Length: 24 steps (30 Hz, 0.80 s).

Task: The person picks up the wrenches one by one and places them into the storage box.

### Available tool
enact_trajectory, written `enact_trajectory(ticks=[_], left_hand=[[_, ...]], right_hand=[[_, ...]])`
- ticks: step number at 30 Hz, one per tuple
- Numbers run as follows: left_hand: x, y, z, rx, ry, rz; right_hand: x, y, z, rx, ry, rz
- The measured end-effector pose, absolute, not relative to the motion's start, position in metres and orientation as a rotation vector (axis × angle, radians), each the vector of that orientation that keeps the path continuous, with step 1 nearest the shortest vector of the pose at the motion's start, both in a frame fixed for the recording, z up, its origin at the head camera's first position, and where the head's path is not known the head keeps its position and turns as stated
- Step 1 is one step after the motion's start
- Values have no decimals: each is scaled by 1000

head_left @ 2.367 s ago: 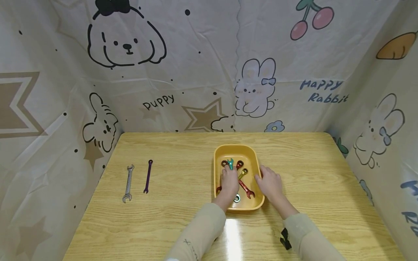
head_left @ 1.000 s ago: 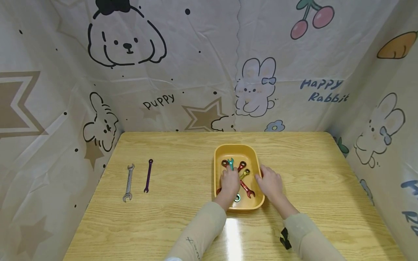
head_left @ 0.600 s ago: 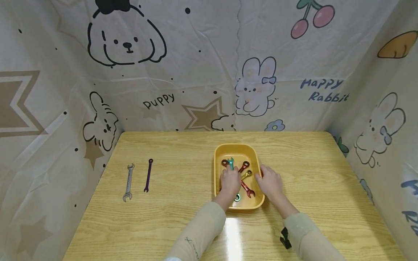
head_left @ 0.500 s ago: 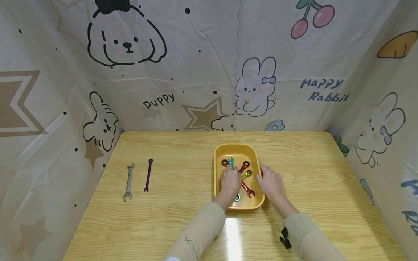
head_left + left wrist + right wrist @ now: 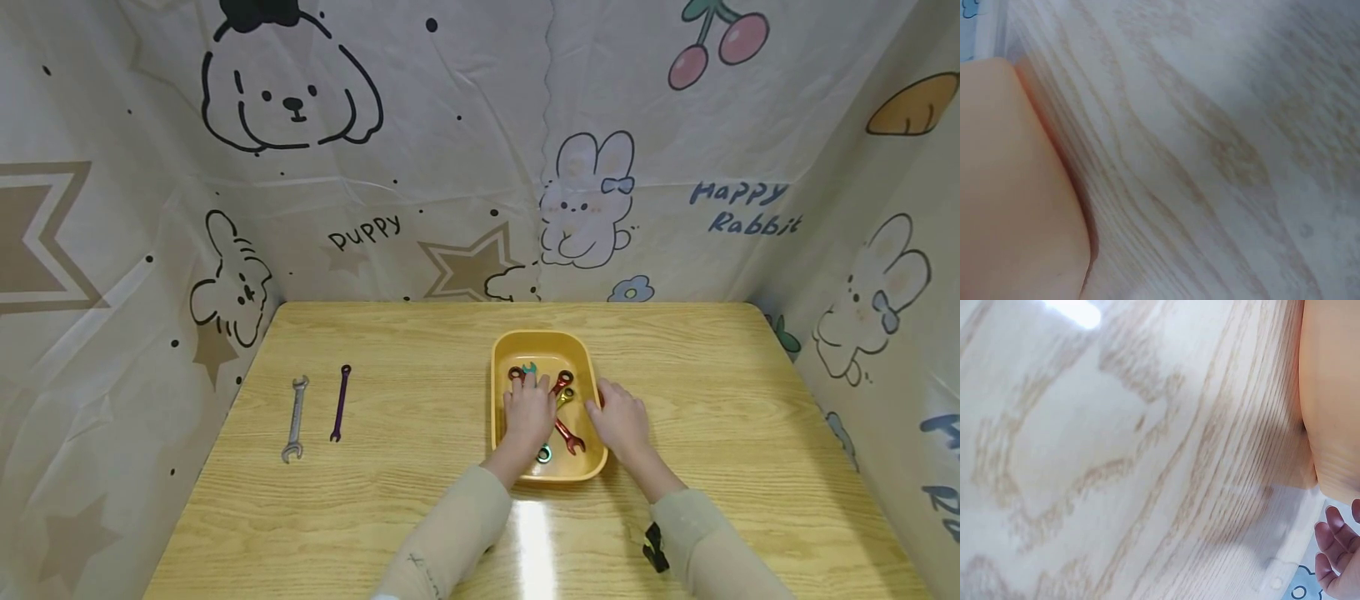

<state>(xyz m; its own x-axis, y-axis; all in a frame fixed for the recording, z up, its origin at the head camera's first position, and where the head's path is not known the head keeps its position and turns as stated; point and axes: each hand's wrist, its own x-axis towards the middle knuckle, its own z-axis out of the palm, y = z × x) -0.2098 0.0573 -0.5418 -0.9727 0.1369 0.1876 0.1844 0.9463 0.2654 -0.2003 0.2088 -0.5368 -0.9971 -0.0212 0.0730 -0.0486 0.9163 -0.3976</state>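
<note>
In the head view my left hand (image 5: 529, 412) reaches into a yellow plastic tray (image 5: 558, 340), its fingers spread and fairly straight over several coloured wrenches. A turquoise wrench (image 5: 530, 367) and a dark red ring end (image 5: 516, 373) show just past the fingertips. Right of the hand lie a red ring-end wrench (image 5: 564, 380), a yellow wrench (image 5: 566, 396) and a red open-end wrench (image 5: 572, 438). A green ring end (image 5: 543, 454) shows near the wrist. My right hand (image 5: 622, 419) holds the tray's right rim, thumb over the edge. What lies beneath the left palm is hidden.
On the left of the wooden table (image 5: 420, 350) a silver wrench (image 5: 296, 421) and a purple wrench (image 5: 341, 404) lie apart, roughly parallel. Printed cloth walls (image 5: 457, 150) rise behind and at both sides. The wrist views mainly show tabletop and the tray's outside.
My left hand's fingers have spread out and cover more of the turquoise wrench. Over the frames the red ring end slid right; the yellow wrench shifted right, then slightly back. The right hand stayed put.
</note>
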Motion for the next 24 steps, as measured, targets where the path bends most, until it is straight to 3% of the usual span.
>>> enact_trajectory(ticks=[24], left_hand=[[-209,22,-517,-360,-2717,-551]], right_hand=[[-202,209,-539,29,-3028,645]])
